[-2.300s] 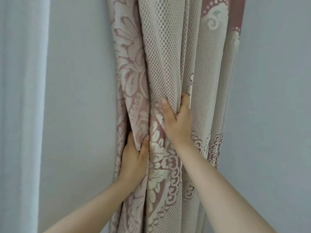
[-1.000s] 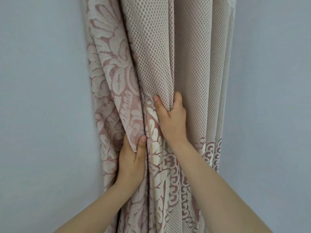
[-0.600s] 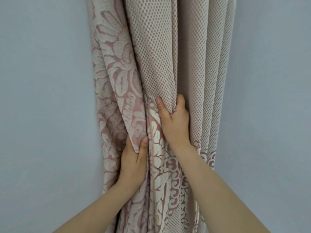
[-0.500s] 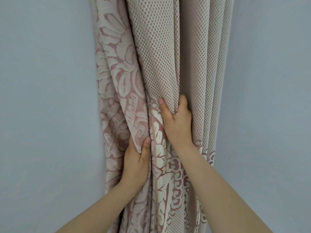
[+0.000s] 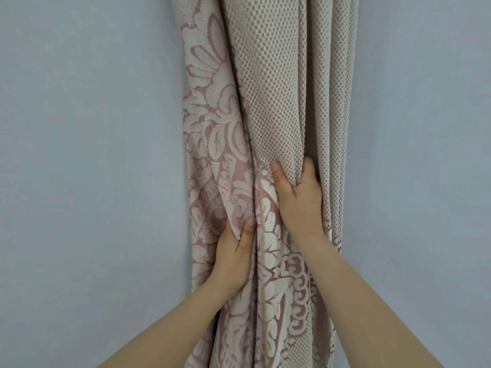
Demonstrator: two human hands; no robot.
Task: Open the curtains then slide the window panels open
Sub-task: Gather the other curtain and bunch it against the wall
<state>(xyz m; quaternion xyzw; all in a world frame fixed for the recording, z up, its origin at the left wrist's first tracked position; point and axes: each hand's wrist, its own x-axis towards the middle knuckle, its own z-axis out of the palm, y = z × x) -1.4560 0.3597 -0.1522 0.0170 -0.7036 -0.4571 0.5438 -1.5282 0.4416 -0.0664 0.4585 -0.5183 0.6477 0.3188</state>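
nearest, two bare forearms rise from the bottom edge of the frame and converge on the middle, where both hands are buried in a gathered curtain (image 5: 276, 107). low and just left of centre, the left hand (image 5: 233, 253) is clamped on a fold of the pink floral part of the cloth, thumb (image 5: 248, 227) pressed flat on the front and the other fingers hidden behind the fold. a little higher and to the right, the right hand (image 5: 300, 200) pinches a pleat where the floral border meets the dotted weave, thumb on the left side of the pleat, index finger on the right, the rest tucked out of sight in the fabric. that two-level grip looks meant to keep the bunched pleats packed together and pressed toward the corner, so the cloth stays off the window side; one hand alone would likely let the lower folds fan out again. farther back, the curtain hangs as a tight vertical bundle through the centre and top of the frame, against a plain pale blue-grey wall (image 5: 87, 155) that fills the left and right. no container is in view, so there are no contents to tell. no window panels show either; judging by that, the curtain step is nearly done and the sliding has yet to begin.
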